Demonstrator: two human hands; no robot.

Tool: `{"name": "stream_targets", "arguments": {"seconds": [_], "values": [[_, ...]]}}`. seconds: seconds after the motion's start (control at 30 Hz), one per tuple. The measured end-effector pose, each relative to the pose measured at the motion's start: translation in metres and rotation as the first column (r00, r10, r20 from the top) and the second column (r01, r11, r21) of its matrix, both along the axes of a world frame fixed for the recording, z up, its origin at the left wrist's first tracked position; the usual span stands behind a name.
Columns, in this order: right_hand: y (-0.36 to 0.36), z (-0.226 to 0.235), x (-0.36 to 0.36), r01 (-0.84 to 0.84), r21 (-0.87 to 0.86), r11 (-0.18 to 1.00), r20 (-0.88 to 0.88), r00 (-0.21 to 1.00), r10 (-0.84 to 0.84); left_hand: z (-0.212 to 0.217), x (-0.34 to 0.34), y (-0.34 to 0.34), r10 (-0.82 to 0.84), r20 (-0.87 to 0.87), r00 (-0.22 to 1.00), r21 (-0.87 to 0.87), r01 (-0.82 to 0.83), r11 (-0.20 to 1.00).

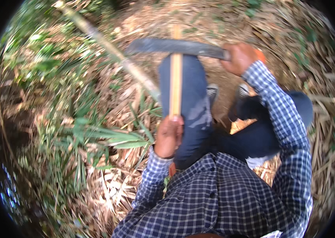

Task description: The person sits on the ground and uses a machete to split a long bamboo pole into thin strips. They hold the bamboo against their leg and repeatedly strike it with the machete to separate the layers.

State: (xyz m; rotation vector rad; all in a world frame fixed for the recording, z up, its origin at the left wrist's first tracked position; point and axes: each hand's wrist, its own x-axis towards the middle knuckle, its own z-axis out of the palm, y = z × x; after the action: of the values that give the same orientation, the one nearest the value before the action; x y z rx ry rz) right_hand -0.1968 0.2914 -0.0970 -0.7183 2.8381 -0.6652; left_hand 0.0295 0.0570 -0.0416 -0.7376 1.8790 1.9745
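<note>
My left hand [168, 137] is closed round the near end of a split bamboo strip [176, 85], just beside my thigh. The pale strip runs away from me over my raised knee [191, 91], and its far end passes beyond the knee. In my right hand [242, 58] is the handle of a machete [171, 46] with a broad dark blade, a bit of orange showing by the grip. The blade points left and lies across the strip just past the knee, covering part of it. Blur hides the exact contact.
A long bamboo pole [116, 53] slants from the far left down to my knee. Dry leaves and husks [116, 186] cover the ground, with green blades of leaf [116, 139] at the left. My shoes [212, 93] rest on bare soil between my legs.
</note>
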Motion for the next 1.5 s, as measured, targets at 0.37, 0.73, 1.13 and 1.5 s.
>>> {"name": "stream_targets", "arguments": {"seconds": [0.37,0.73,1.13,1.5], "values": [[-0.020,0.007,0.067,-0.207,-0.101,0.973,-0.072,0.977,0.201,-0.041,0.004,0.005,-0.063,-0.111,0.992,-0.214,0.038,0.976],[-0.021,0.006,0.071,-0.244,-0.095,0.965,-0.063,0.969,0.239,-0.039,-0.009,0.010,-0.052,-0.130,0.990,-0.178,0.029,0.984],[-0.017,0.007,0.037,-0.126,-0.025,0.992,-0.016,0.992,0.125,-0.023,-0.013,0.002,-0.036,-0.061,0.997,-0.029,0.035,0.999],[-0.018,0.007,0.007,-0.027,0.077,0.997,0.054,0.998,0.023,-0.004,-0.006,0.012,0.046,0.063,0.997,0.058,-0.049,0.997]]}}
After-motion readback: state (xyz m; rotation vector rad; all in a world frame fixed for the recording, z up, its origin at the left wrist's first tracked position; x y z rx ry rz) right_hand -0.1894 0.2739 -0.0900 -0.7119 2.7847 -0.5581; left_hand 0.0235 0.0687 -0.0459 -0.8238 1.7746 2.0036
